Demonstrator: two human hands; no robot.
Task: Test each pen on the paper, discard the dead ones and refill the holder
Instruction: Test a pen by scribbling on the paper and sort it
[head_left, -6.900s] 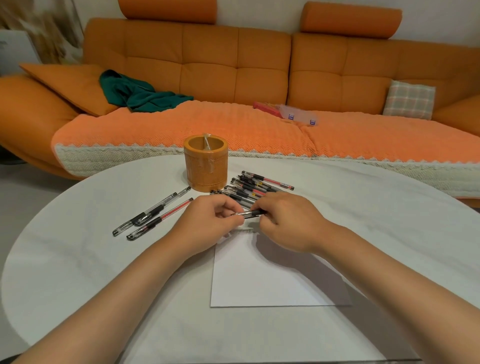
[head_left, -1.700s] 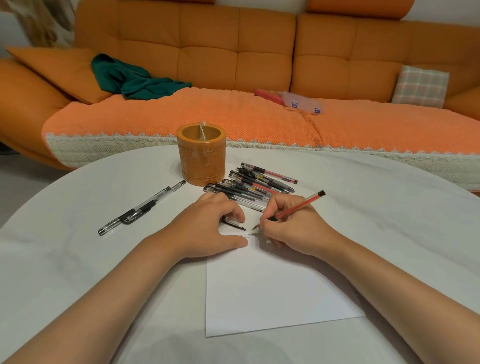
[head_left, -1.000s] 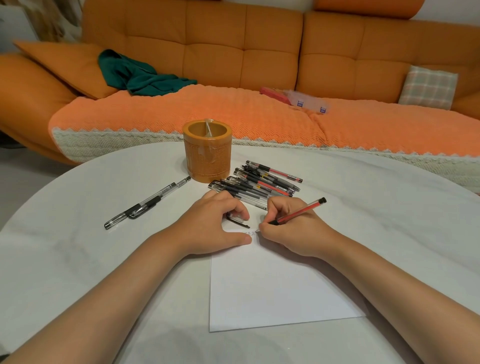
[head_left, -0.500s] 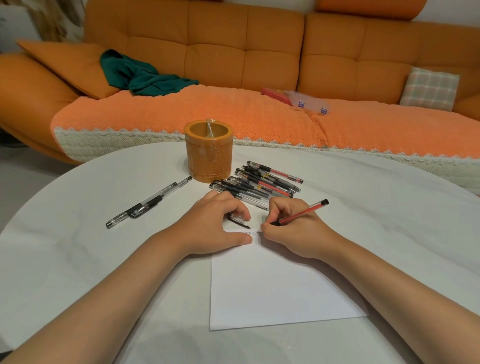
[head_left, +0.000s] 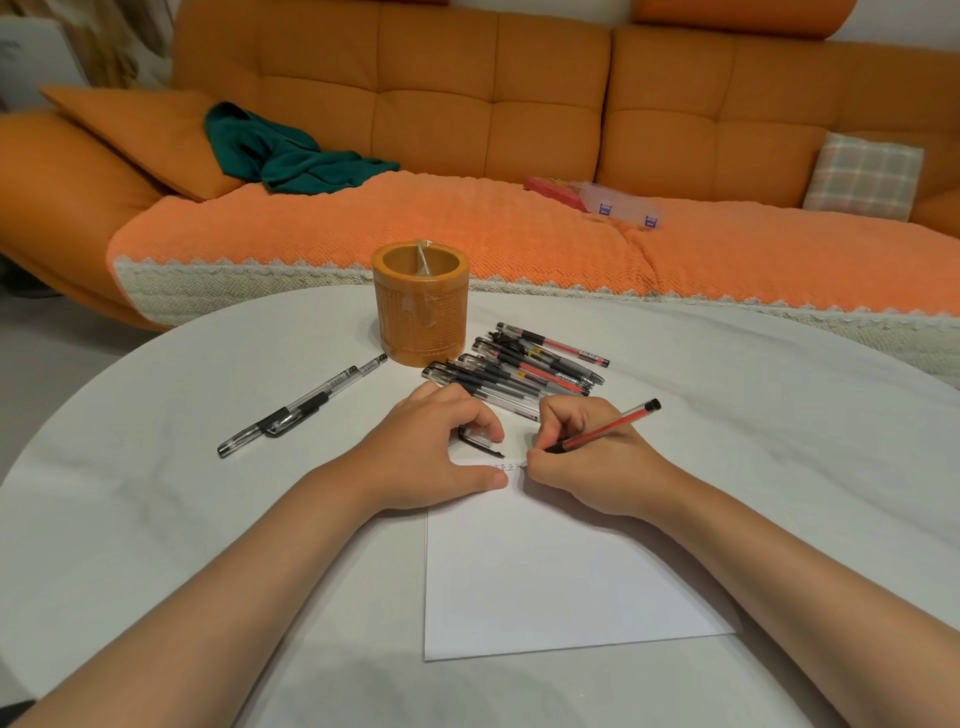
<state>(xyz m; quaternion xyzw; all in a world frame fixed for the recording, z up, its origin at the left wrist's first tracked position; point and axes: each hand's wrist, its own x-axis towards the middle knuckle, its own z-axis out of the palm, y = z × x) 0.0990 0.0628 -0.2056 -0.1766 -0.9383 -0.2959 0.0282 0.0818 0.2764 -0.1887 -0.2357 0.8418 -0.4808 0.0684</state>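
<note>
From the head view, the only writing I can read is a short row of small marks at the top edge of the paper (head_left: 561, 582), between my two hands. Two of them look like 正; the rest are too small to make out. The print on the pen barrels is too fine to read.

My right hand (head_left: 592, 467) is closed round the red pen (head_left: 608, 427) in a writing grip, with the fingers pinching it low on the barrel. The pen is slim and red with a dark end, and it slants up and to the right. Its tip is at the paper's top edge, beside the marks.

My left hand (head_left: 436, 452) rests on the paper's top left corner with the thumb laid flat. Its fingers are curled over one cap (head_left: 480, 439), which is clear with a black clip and is held against the table (head_left: 156, 493).

There is one round orange holder (head_left: 422, 306) standing beyond my hands, with a single pale stick leaning inside it. A pile of pens (head_left: 524, 366) lies just right of its base, red and black ones overlapping, too tangled for me to count. Two pens (head_left: 301, 408) lie side by side, well apart to the left.

Behind is an orange sofa (head_left: 545, 104) with one green cloth (head_left: 291, 153), one plaid cushion (head_left: 862, 174) and one clear box (head_left: 621, 202).
</note>
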